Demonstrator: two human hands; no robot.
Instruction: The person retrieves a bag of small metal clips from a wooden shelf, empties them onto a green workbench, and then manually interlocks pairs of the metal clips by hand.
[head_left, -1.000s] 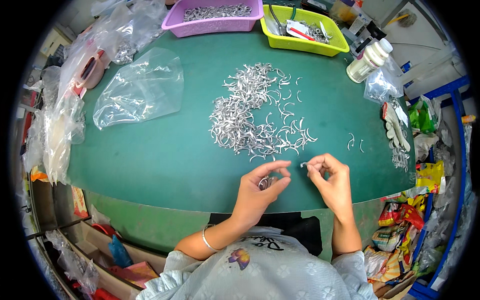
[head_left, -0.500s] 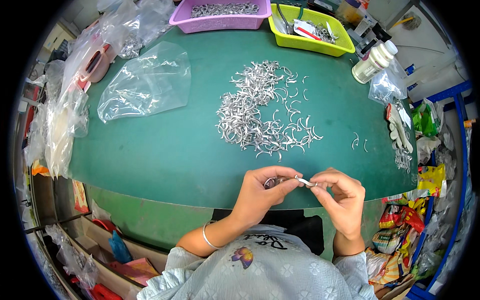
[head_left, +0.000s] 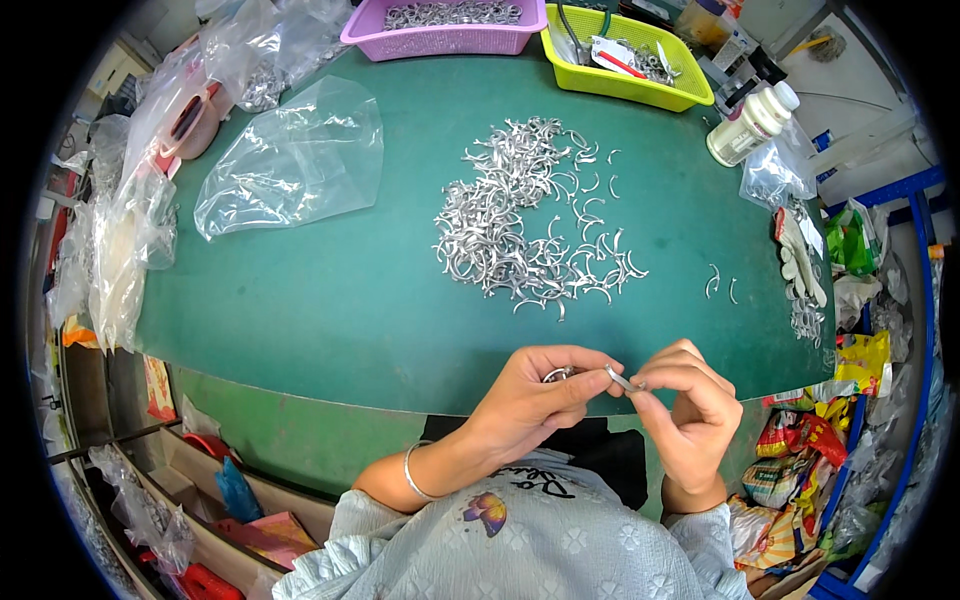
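Observation:
Above the table's near edge, my right hand (head_left: 692,415) pinches one end of a small curved silver metal piece (head_left: 622,379) between thumb and forefinger. The piece's other end meets the fingertips of my left hand (head_left: 525,400). More silver metal pieces (head_left: 558,374) are tucked in my left hand, partly hidden by its curled fingers. Beyond my hands, a loose pile of similar curved metal pieces (head_left: 485,235) lies on the green table (head_left: 300,320). Two more pieces (head_left: 713,281) lie apart to the right.
A clear plastic bag (head_left: 295,160) lies flat at left. At the back stand a purple basket (head_left: 445,42) of metal parts and a yellow-green basket (head_left: 625,88) with pliers. A white bottle (head_left: 750,125) and a glove (head_left: 796,260) are at right.
Both hands have shifted slightly right and nearer my body. The piece between them has turned, its right end now lower. The pile has stayed as it was.

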